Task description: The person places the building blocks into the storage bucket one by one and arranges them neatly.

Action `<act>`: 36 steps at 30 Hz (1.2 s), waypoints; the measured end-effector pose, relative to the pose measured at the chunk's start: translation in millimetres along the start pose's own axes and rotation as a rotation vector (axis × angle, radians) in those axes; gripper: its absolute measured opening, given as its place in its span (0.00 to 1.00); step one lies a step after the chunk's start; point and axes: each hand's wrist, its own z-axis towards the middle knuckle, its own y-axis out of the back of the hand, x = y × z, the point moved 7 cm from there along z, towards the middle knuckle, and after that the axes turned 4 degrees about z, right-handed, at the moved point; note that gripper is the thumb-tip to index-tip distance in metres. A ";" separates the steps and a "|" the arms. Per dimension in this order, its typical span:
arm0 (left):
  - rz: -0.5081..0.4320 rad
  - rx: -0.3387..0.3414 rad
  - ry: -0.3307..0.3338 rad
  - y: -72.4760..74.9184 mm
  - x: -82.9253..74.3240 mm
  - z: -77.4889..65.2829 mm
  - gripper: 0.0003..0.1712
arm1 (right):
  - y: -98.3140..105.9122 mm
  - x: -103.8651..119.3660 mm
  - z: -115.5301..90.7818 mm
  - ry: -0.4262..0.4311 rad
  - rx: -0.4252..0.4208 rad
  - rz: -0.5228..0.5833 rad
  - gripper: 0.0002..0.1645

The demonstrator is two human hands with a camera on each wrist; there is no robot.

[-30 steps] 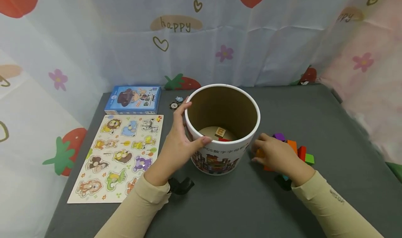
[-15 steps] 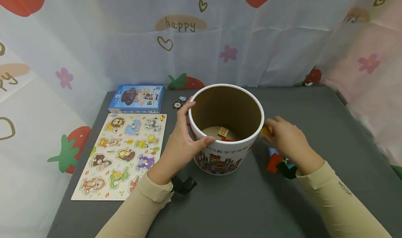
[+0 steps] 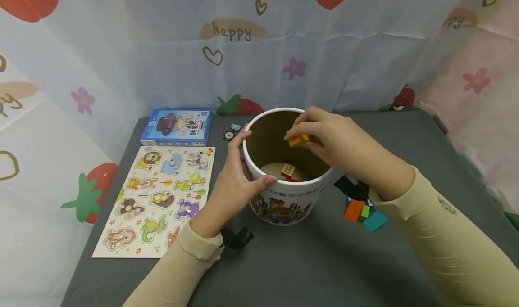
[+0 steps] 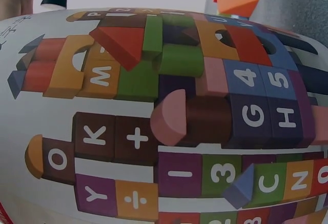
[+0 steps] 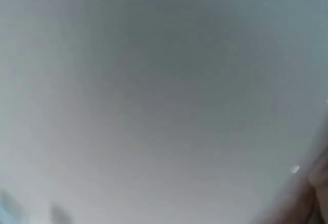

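A round white bucket (image 3: 279, 203) with printed toy blocks stands mid-table. My left hand (image 3: 235, 181) grips its left rim, thumb over the front edge. Over the bucket's mouth, my right hand (image 3: 328, 138) pinches a yellow-orange block (image 3: 298, 140). On the bucket floor lie a wooden letter block (image 3: 287, 170) and a red block (image 3: 292, 179), partly hidden by the front rim. The left wrist view is filled by the bucket's printed side (image 4: 169, 116). The right wrist view is mostly a blurred pale surface, with part of a hand at lower right.
Right of the bucket lie an orange block (image 3: 354, 210), a green block (image 3: 364, 213) and a teal block (image 3: 375, 221). An animal puzzle board (image 3: 135, 208) lies at left, a blue game box (image 3: 177, 127) behind it. Small trinkets (image 3: 229, 135) sit behind the left hand.
My right hand has taken the yellow-orange block from the pile and carried it up and left over the bucket's mouth. The left hand keeps its grip on the rim.
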 end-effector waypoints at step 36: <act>-0.044 0.010 -0.003 1.6 -2.2 -0.1 0.61 | -56.6 -213.8 -181.5 -0.682 0.600 0.097 0.20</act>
